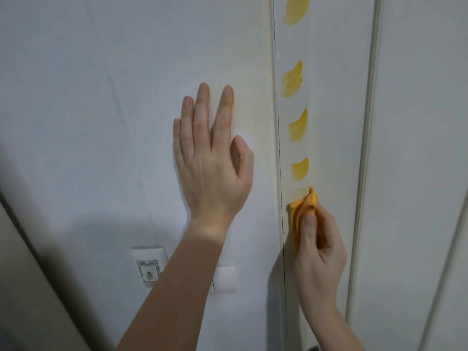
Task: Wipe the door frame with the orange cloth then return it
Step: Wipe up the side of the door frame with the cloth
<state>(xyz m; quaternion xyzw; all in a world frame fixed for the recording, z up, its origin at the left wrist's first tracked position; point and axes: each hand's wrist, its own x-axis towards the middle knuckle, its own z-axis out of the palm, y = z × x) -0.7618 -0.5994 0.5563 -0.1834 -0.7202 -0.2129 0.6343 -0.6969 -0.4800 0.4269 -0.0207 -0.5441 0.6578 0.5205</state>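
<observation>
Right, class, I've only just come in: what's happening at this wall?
A person is cleaning yellow smears off a white door frame. The right hand pinches a bunched orange cloth against the frame, just under the lowest full smear. Four smears remain above it, in a vertical row. The left hand lies flat on the wall, fingers spread, above a light switch.

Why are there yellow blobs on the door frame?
Four yellow smears run in a column up the white door frame, like dabbed paint. The right hand presses the orange cloth just below the lowest one. A dark crack follows the frame's left edge.
</observation>
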